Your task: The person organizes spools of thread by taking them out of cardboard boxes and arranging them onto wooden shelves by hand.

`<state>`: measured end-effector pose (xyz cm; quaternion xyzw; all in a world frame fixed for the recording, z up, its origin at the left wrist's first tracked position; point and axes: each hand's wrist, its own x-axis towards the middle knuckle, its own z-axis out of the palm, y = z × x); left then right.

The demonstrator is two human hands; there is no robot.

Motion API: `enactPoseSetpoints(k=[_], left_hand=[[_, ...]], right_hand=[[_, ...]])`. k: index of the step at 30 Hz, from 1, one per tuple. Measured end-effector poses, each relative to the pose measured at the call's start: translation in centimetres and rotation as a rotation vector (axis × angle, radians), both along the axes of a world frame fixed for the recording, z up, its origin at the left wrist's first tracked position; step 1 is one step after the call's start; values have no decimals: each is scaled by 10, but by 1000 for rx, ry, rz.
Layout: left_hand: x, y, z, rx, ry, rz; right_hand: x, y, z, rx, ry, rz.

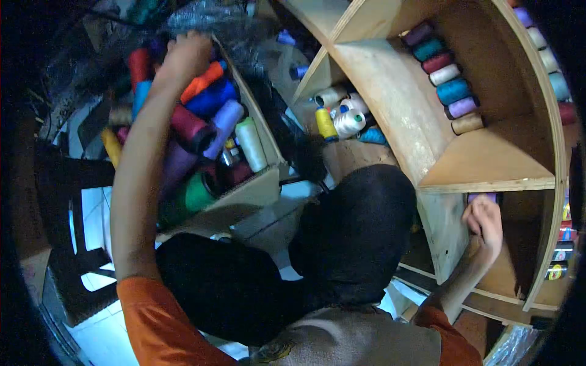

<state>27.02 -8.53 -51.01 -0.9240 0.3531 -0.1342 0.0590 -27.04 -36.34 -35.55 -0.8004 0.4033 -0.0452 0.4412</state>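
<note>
My left hand (188, 53) reaches into the far end of a box (259, 186) heaped with thread spools; its fingers are bent down and what they hold, if anything, is hidden. An orange spool (202, 82) and a red spool (140, 64) lie on either side of it. At the right, my right hand (483, 215) is inside a lower compartment of the wooden shelf (488, 185), with curled fingers on a purple spool (486, 197) just under the divider. The compartment above holds a row of spools, among them a tan spool (467, 124) and a teal spool (452, 91).
Another shelf compartment holds a yellow spool (326, 124) and several white ones (349, 123). More spools line the shelf's far right side, including a black one (557, 270). My dark-clothed knees (360, 226) are between box and shelf. A dark slotted chair (58, 213) stands at the left.
</note>
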Motion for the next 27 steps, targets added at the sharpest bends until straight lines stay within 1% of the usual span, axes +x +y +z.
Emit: enactPoseSetpoints(k=[2, 3, 4, 5, 6, 7, 9, 10, 11, 12, 13, 14, 17, 19, 20, 21, 22, 23, 24, 25, 27], left_hand=[[9, -2, -3, -118, 49, -75], [15, -4, -2, -159, 93, -124], [18, -4, 3, -200, 134, -176], [10, -2, 18, -273, 202, -180], [-13, -2, 41, -347, 272, -187], [-34, -2, 61, -426, 343, -192], [-65, 1, 90, -390, 411, -130], [-71, 1, 97, -365, 444, -107], [-51, -1, 65, -518, 263, -273], [-50, -3, 57, -536, 260, -316], [-49, -6, 54, -556, 253, -360], [-46, -10, 56, -581, 241, -404], [-53, -11, 60, -611, 253, -395], [-57, -10, 63, -601, 279, -368], [-56, -10, 67, -597, 250, -390], [-56, -9, 71, -592, 227, -411], [-56, -8, 71, -585, 208, -433], [-49, -8, 63, -675, 197, -457], [-49, -8, 66, -668, 215, -448], [-51, -11, 71, -656, 237, -447], [-55, -15, 81, -645, 249, -439]], right_hand=[[19, 21, 11, 172, -4, 762], [33, 34, -3, 145, -59, 788], [62, 59, -22, 165, -53, 638], [90, 84, -42, 189, -59, 485], [118, 109, -64, 253, 4, 154], [146, 100, -97, 327, -100, 101], [200, 85, -163, 477, -313, 7], [225, 72, -200, 253, -274, 79], [252, 52, -247, -143, -191, 163], [271, 32, -289, -541, -103, 237], [284, 18, -315, -614, 57, 230], [295, 8, -327, -688, 216, 223], [311, -3, -336, -653, 417, 223], [320, -6, -342, -691, 451, 224], [322, -6, -345, -705, 471, 226], [320, -6, -348, -777, 386, 244], [315, 1, -337, -754, 389, 259], [313, 9, -316, -737, 386, 277], [315, 13, -302, -724, 375, 296], [312, 12, -302, -728, 410, 346], [311, -1, -331, -833, 340, 341]])
